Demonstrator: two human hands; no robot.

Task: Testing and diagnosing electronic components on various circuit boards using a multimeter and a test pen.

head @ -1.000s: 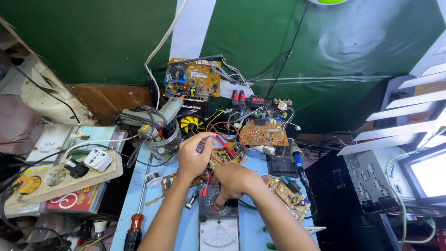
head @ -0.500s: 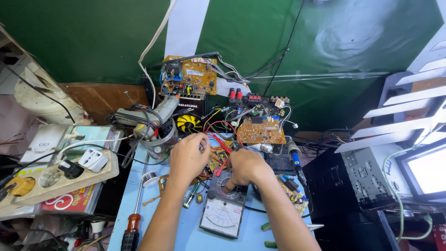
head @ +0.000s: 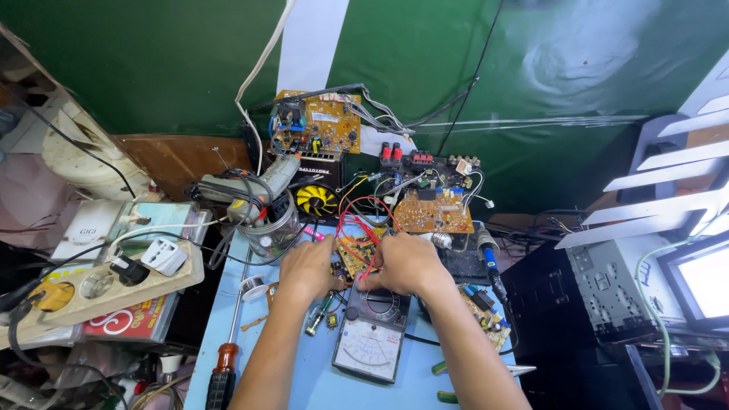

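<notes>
A green tarpaulin hung behind a crowded pale-blue workbench point(head: 304, 380), with circuit boards propped against it so their wiring stayed in reach. Both hands met over a small circuit board point(head: 354, 257) lying flat just above an analog multimeter point(head: 372, 334), which sat face-up close to the body, probably so its dial could be read at a glance. The left hand point(head: 304, 269) was curled, knuckles up, its fingers bunched at the board's left edge; whether they pinched a probe could not be made out. The right hand point(head: 406, 262) was likewise closed in a loose fist over the board's right side, seemingly holding something thin by the red leads point(head: 357, 220) that looped up from it, but the hand itself hid the grip. A larger brown board point(head: 433, 211) stood behind, tilted toward the viewer, and another board point(head: 319, 129) leaned higher up against the wall. A screwdriver point(head: 224, 364) with a red and black handle lay along the bench's left edge, near a solder spool point(head: 253, 287). A power strip point(head: 99, 285) rested on clutter to the left. A soldering iron point(head: 486, 250) with a blue grip lay to the right, its tip hidden behind the forearm. The contact points beneath both palms were entirely covered
</notes>
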